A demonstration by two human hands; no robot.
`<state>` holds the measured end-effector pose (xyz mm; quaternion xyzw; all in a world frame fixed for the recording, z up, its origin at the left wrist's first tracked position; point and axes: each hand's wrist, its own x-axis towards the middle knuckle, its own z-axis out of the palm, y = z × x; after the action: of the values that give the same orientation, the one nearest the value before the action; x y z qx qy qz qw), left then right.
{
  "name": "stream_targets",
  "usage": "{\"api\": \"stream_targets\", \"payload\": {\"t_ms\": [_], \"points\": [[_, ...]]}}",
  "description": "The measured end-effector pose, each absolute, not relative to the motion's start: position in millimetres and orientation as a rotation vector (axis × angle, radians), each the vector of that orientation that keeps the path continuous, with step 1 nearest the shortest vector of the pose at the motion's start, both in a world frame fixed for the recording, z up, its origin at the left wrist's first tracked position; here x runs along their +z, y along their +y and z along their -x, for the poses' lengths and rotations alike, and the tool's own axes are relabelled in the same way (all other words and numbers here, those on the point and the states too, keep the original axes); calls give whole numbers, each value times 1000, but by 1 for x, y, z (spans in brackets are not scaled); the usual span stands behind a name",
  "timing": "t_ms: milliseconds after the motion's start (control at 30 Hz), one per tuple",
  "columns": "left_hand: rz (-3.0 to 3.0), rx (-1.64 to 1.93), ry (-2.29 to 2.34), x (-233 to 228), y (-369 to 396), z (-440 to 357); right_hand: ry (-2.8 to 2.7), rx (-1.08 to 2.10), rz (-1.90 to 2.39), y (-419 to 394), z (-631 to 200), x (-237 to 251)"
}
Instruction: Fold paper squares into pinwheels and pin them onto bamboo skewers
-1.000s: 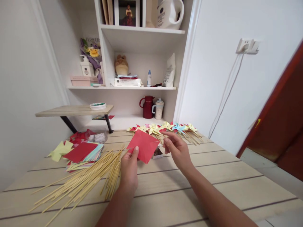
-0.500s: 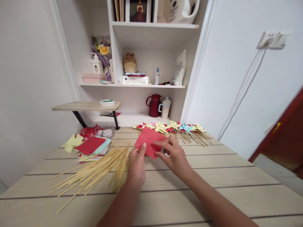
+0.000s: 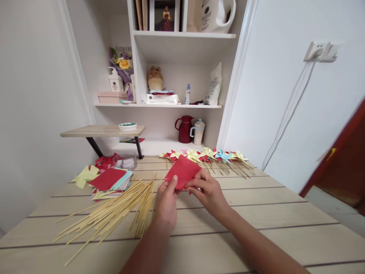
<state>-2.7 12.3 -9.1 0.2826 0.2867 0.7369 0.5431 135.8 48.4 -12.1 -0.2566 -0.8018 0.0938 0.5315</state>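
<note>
The left hand (image 3: 167,204) and right hand (image 3: 209,192) both pinch red paper (image 3: 182,170), short of the table's (image 3: 285,213) far edge. Uneven pulling might tear it.

Home rm by looks: wht shelf unit (image 3: 182,49) w/ framed photo (image 3: 166,19) up top, plush toy (image 3: 155,78) mid, red jug (image 3: 185,130) btm, wall socket (image 3: 315,51) to its R.

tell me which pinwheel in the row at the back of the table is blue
The light blue pinwheel toward the row's right end, just left of a yellow pinwheel; no other there shows blue.
</note>
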Motion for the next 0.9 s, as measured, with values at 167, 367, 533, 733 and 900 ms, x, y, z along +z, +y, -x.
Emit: {"api": "stream_targets", "payload": {"t_ms": [167, 367, 533, 733, 900], "points": [[-609, 1676, 629, -9, 12, 5, -1976, 272, 605, 46, -135, -10], [-541, 1532, 543, -9, 13, 7, -2100, 217, 557, 45, -137, -9], [-534, 1551, 603, -8, 11, 6, -2177, 83, 497, 46, -140, -9], [-488, 1571, 741, -15, 14, 8, -2110, 176, 474, 46, -140, -6], [-411, 1622, 729, -13, 16, 10, -1931, 364, 614, 47, -135, -6]]}}
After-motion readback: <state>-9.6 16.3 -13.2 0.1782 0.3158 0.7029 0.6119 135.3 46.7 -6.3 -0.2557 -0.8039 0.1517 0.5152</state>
